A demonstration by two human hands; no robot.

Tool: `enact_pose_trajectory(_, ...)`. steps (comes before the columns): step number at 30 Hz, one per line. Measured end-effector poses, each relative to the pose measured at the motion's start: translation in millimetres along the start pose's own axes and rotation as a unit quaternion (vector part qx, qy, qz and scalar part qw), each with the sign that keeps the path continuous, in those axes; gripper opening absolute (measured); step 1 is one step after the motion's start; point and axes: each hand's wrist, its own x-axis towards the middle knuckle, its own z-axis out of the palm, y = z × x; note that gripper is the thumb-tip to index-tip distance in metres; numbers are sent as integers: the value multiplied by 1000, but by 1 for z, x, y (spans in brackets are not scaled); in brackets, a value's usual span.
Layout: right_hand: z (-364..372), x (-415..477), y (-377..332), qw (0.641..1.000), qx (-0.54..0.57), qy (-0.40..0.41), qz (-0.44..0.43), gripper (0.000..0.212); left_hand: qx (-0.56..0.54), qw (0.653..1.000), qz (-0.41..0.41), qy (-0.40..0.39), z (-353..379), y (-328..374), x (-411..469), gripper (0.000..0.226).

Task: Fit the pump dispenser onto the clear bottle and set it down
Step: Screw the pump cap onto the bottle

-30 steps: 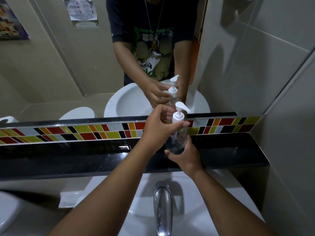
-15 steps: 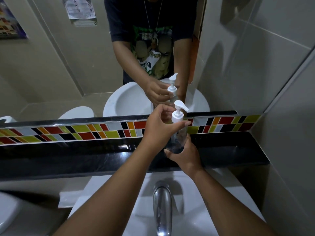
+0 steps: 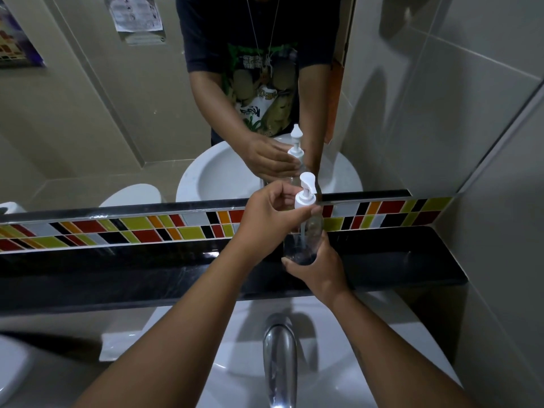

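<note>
A clear plastic bottle (image 3: 306,240) stands upright above the black ledge, held low around its base by my right hand (image 3: 319,267). The white pump dispenser (image 3: 306,192) sits on the bottle's neck, its tube visible inside the bottle. My left hand (image 3: 269,214) pinches the pump's collar from the left with thumb and fingers. The mirror behind shows the same hands and bottle reflected.
A glossy black ledge (image 3: 412,266) runs below a band of coloured tiles (image 3: 132,228). A chrome tap (image 3: 279,357) rises over the white basin (image 3: 379,343) near me. A tiled wall (image 3: 500,260) closes in on the right. A white object (image 3: 117,346) lies left of the basin.
The pump head has turned so its spout points more toward me. Both hands keep their grips in almost the same place.
</note>
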Motion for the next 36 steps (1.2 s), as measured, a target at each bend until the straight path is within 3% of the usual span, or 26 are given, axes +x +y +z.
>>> enact_pose_trajectory(7,-3,1,-1,1000,8,-18,1,85,46,999,25,-9,1,2,1,24)
enact_pose_trajectory(11,-5,1,-4,999,28,-35,16,77,53,998,26,29,5,0,-4,29)
enact_pose_trajectory(17,-6,-2,-5,996,54,-57,32,97,118,983,46,136,15,0,-13,38)
enact_pose_trajectory(22,-3,-1,-3,997,8,-69,19,75,123,973,56,185,22,-2,-18,30)
enact_pose_trajectory(29,-5,1,-1,996,3,-84,6,63,61,984,48,163,22,-1,-21,21)
enact_pose_trajectory(36,-4,2,0,996,-7,-88,13,65,31,991,45,124,16,-3,-20,22)
